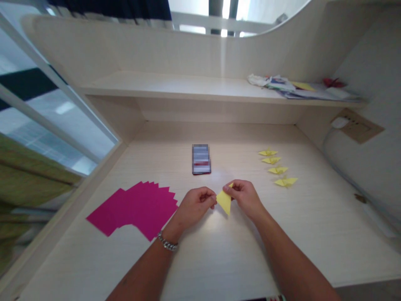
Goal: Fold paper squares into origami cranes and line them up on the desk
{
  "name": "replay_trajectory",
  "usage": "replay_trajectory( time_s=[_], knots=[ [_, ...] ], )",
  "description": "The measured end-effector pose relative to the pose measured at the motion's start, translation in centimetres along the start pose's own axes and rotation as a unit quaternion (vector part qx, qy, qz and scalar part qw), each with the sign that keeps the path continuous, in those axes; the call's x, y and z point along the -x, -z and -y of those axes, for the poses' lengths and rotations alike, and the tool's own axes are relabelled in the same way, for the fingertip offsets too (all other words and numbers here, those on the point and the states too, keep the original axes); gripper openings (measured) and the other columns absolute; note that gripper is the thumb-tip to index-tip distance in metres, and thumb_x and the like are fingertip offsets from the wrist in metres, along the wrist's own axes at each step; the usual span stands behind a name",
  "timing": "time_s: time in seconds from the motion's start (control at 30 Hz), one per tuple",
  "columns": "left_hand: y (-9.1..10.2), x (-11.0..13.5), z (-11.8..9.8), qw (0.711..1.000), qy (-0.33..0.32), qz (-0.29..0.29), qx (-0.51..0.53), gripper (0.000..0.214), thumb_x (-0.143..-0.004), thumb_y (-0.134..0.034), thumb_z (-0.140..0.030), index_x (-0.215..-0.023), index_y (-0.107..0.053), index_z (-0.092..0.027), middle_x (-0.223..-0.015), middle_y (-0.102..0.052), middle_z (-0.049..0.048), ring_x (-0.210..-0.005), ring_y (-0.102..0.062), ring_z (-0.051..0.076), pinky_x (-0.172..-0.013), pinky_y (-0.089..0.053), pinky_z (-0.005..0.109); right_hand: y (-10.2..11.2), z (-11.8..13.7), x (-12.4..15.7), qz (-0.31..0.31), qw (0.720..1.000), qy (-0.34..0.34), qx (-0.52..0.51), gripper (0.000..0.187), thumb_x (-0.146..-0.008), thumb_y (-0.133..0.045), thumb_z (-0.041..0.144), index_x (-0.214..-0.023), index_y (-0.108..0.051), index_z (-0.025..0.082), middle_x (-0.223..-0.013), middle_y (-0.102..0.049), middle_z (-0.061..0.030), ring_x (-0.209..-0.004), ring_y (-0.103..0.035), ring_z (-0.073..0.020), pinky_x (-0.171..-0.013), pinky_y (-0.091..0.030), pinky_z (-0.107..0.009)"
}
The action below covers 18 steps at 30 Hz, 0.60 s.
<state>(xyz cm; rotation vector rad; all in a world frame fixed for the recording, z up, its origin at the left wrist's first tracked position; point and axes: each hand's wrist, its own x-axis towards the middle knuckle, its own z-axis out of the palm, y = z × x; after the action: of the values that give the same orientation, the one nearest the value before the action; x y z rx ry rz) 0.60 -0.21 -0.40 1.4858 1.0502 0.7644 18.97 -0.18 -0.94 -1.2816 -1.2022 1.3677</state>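
A small folded piece of yellow paper (224, 202) is held up between my two hands, over the middle of the desk. My right hand (246, 195) pinches its upper right edge between thumb and fingers. At the paper's left corner, the closed fingertips of my left hand (198, 205) grip or touch it; the exact contact is too small to make out. A chain bracelet (167, 242) is on my left wrist. Several folded yellow paper cranes (278, 170) lie in a column to the right, beyond my right hand.
Magenta paper squares (134, 207) lie fanned out left of my left hand. A phone (201, 159) rests ahead of my hands. Behind, a raised shelf (188, 88) carries papers (316, 92) on its right. A charger (340, 122) with a cable sits in the right wall's socket.
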Motion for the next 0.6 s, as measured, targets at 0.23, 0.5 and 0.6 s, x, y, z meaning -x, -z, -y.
replay_trajectory(
  time_s=[0.23,0.5,0.6],
  knots=[
    [0.5,-0.3,0.9,1.000,-0.002,-0.013,0.007,0.011,-0.079,-0.053,-0.021,-0.082,-0.062,-0.015,-0.070,-0.066,0.0027,-0.064,-0.061,0.013,-0.064,-0.049,0.027,-0.2,0.0,-0.2,-0.026,0.999,-0.021,-0.024,0.034,-0.064,-0.071,0.045,-0.072,-0.067,0.013,-0.066,-0.067,-0.0069,-0.058,-0.059,-0.0164,-0.056,-0.049,-0.029],
    [-1.4,-0.1,0.0,0.987,-0.071,-0.129,-0.070,0.033,-0.072,-0.068,-0.033,-0.100,-0.058,-0.019,-0.105,-0.064,0.0079,-0.086,-0.063,0.019,-0.071,-0.053,0.031,-1.2,0.1,-1.5,-0.082,0.993,0.005,0.084,0.033,-0.068,-0.066,0.047,-0.065,-0.066,0.015,-0.061,-0.065,-0.0050,-0.052,-0.057,-0.0155,-0.050,-0.045,-0.026],
    [-1.9,-0.5,-0.1,0.980,-0.092,-0.136,-0.113,0.033,-0.069,-0.070,-0.034,-0.096,-0.059,-0.019,-0.103,-0.063,0.0072,-0.088,-0.062,0.020,-0.071,-0.053,0.031,-1.9,0.9,-1.9,-0.099,0.980,0.037,0.170,0.032,-0.072,-0.062,0.046,-0.063,-0.065,0.015,-0.056,-0.063,-0.0027,-0.050,-0.055,-0.0140,-0.047,-0.040,-0.024]
  ],
)
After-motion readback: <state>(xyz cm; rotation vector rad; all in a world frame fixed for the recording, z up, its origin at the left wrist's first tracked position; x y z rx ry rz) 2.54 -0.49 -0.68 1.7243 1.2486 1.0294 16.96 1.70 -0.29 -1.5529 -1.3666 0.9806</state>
